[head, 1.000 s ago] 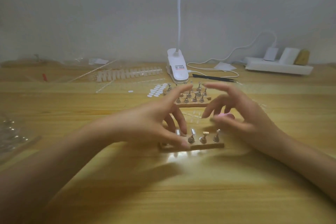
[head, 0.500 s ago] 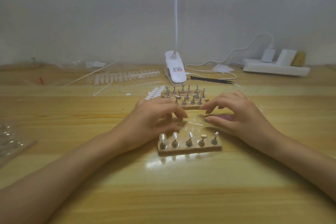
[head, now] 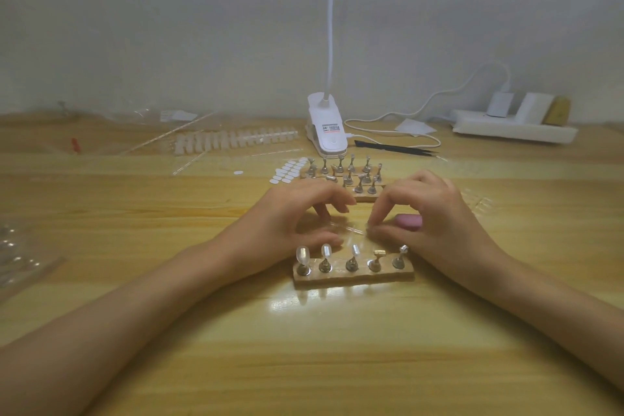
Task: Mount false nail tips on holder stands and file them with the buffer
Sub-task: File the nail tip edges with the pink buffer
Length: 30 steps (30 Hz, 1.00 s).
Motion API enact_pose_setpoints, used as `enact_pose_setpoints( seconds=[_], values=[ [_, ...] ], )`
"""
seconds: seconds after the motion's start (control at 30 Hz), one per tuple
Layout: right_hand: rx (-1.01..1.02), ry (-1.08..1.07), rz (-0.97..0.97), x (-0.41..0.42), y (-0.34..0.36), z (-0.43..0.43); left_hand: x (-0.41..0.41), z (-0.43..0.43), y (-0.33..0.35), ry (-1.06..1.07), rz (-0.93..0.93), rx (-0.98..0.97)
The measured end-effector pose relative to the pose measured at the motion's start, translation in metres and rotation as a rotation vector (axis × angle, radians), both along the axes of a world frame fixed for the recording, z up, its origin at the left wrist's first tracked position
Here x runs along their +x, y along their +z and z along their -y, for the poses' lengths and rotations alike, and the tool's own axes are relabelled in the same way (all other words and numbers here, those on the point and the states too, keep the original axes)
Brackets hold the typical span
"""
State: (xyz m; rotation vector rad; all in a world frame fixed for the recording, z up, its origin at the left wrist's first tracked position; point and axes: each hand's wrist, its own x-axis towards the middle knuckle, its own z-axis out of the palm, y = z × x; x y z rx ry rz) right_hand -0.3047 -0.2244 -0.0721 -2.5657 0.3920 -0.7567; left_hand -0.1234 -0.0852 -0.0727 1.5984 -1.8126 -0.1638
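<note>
So the wooden holder block (head: 353,275) sits on the table (head: 304,348) right in front of the person, with five little metal stands in a row on it. The three stands toward its left end each carry a clear nail tip (head: 303,255). The two toward its right end are bare on top.

Both hands are down low just behind the block. The right hand (head: 439,213) is behind the block's right end, with thumb and forefinger pressed tip to tip on the end of a thin clear strip (head: 347,229) that lies flat behind the block's middle. Looks like a pinch to me. The pink buffer (head: 409,221) is tucked under that same hand, between the thumb and the curled-in fingers, with only one end showing.

The left hand (head: 287,223) is behind the block's left end. Its thumb lies flat alongside the block and its fingers are bent, tips pointing down at the strip's other end. Can't tell if it actually grips the strip or just rests there, it's all too see-through.

Further behind the block there's a cluster of more holder blocks (head: 351,181), a sheet of white sticky tabs (head: 290,172) left of those, and a white clip lamp (head: 327,128) beyond. Far behind and left of the block is a rack of nail tips (head: 233,140). Far behind and right are black tweezers (head: 395,147) and a white power strip (head: 513,128).
</note>
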Motion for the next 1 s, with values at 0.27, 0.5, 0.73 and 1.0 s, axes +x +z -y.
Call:
enact_pose_setpoints(
  seconds=[0.27,0.5,0.73,1.0],
  values=[
    [0.606,0.061,0.173,-0.001,0.007,0.004,0.0,0.002,0.0,0.027,0.171,-0.129],
    [0.471,0.033,0.221,-0.002,0.006,0.005,0.006,0.002,-0.002,0.177,-0.092,-0.015],
    [0.446,0.056,0.263,-0.006,0.008,0.004,0.005,-0.001,0.0,0.305,0.216,-0.019],
    [0.39,0.125,0.285,-0.007,0.017,-0.015,-0.02,-0.005,0.02,0.009,-0.276,-0.111]
  ],
)
